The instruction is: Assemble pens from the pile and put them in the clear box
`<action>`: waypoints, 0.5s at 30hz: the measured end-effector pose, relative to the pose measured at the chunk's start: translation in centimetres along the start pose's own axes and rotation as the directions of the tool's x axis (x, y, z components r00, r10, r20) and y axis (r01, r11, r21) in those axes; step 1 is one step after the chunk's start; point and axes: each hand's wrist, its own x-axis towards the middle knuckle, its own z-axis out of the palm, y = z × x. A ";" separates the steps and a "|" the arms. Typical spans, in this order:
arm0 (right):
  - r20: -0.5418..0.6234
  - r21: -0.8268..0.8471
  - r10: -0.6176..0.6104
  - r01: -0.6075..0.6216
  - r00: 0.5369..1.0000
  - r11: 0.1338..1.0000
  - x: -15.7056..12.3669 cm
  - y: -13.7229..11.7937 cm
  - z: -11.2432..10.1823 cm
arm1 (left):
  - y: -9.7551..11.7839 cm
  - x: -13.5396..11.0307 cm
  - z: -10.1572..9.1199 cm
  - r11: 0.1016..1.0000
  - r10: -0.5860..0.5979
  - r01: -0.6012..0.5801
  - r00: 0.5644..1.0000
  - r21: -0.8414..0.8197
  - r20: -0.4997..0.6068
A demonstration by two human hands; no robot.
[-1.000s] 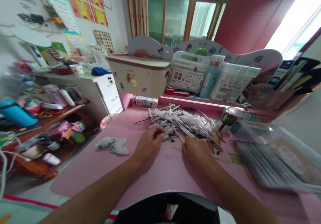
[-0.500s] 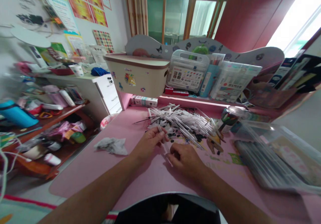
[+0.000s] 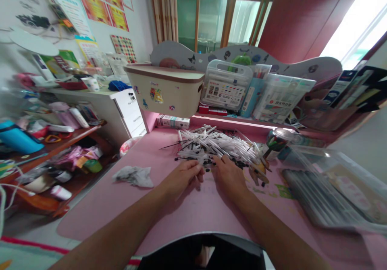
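Note:
A heap of thin white pen barrels point(image 3: 208, 139) lies at the back of the pink desk, with small black pen caps point(image 3: 240, 164) scattered along its near edge. My left hand point(image 3: 185, 177) is just in front of the heap. Its thumb and fingers pinch a pale, translucent pen barrel point(image 3: 200, 159), partly lost against the heap. To its right, my right hand point(image 3: 229, 177) reaches to the black caps with fingers stretched forward. Its fingertips are at the edge of the heap; I see nothing held in them.
Left on the desk point(image 3: 105, 209) is a crumpled white tissue point(image 3: 134, 176). A clear plastic box point(image 3: 341, 181) of dark sticks stands at right, near a can point(image 3: 279, 138) and a brown clip-like object point(image 3: 259, 173). A beige bin point(image 3: 165, 90) and marker cases point(image 3: 226, 85) line the shelf behind.
My right hand has let go of the pale barrel and moved forward to the black caps. My left hand has shifted slightly, its fingers still pinched.

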 end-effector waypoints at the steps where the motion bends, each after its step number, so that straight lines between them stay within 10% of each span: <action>1: 0.001 -0.005 -0.012 0.012 1.000 1.000 0.0 -0.1 0.1 | -0.1 -0.1 0.2 1.000 -0.017 0.017 1.000 -0.012 0.005; 10: -0.104 0.092 -0.021 0.031 0.994 0.995 0.0 0.7 -0.1 | -0.5 -0.1 0.4 0.998 -0.058 0.056 0.997 -0.037 -0.051; 15: -0.226 0.553 0.125 0.021 0.966 0.833 -0.1 1.6 -1.1 | -0.2 0.1 0.4 1.000 -0.031 0.031 0.995 0.002 -0.092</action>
